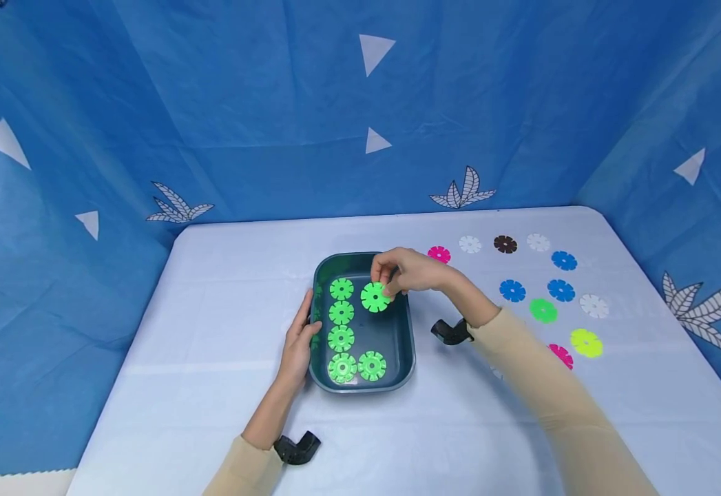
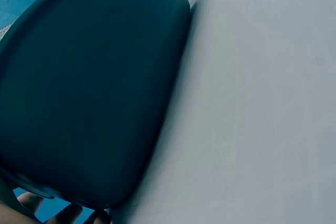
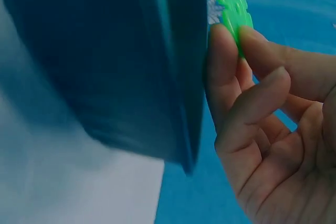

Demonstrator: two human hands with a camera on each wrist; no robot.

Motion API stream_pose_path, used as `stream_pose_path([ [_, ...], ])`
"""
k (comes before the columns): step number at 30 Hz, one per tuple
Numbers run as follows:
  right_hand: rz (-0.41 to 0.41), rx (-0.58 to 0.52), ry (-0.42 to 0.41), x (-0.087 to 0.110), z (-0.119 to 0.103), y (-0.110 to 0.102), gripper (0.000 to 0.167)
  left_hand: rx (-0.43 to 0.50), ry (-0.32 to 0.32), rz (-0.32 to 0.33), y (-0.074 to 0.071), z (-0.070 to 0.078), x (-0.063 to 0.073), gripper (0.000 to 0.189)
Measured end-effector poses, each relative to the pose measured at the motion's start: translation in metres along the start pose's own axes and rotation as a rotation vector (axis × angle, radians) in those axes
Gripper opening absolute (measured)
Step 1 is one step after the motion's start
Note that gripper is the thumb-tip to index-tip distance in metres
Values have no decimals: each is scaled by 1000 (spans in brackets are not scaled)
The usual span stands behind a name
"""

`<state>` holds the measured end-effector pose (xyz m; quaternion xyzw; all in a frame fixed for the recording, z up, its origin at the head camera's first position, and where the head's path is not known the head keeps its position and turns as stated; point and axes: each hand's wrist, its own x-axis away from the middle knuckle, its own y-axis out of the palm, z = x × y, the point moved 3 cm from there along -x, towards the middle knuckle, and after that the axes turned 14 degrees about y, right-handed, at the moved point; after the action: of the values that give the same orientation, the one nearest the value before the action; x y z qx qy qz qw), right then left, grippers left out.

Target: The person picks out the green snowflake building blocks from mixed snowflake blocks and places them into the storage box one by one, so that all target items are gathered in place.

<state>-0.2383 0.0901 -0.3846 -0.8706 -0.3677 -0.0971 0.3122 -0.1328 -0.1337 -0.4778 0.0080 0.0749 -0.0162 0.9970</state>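
Note:
A dark teal tray [image 1: 391,339] stands on the white-covered table. My left hand [image 1: 296,348] grips its left wall, the thumb over the rim and the fingers outside. Between thumb and fingertips, my right hand [image 1: 411,269] pinches a green notched disc [image 1: 374,297] above the tray's upper right part. In the right wrist view that green disc [image 3: 233,3] is seen nearly edge-on. Several other green discs [image 1: 341,313] lie in the tray, in a column along its left side, with one more green disc [image 1: 372,366] beside the column's near end. The left wrist view shows mostly the tray's outer wall [image 2: 89,87].
Loose notched discs lie on the table to the right: a brown disc [image 1: 505,244], blue discs [image 1: 512,291], white, pink, a yellow disc [image 1: 586,343] and a green disc [image 1: 542,310]. My right forearm passes over the near part of them. A blue curtain [image 1: 261,124] hangs behind the table.

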Motion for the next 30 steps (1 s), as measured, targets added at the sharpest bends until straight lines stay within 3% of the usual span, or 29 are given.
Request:
stream_pose_path([
  [12, -94, 275, 44, -17, -4, 34, 14, 11, 14, -8, 0, 1, -1, 61],
  [22, -150, 373, 79, -25, -1, 50, 14, 7, 13, -13, -1, 0, -1, 61],
  [30, -149, 416, 129, -27, 1, 56, 16, 8, -3, -1, 0, -1, 0, 62],
])
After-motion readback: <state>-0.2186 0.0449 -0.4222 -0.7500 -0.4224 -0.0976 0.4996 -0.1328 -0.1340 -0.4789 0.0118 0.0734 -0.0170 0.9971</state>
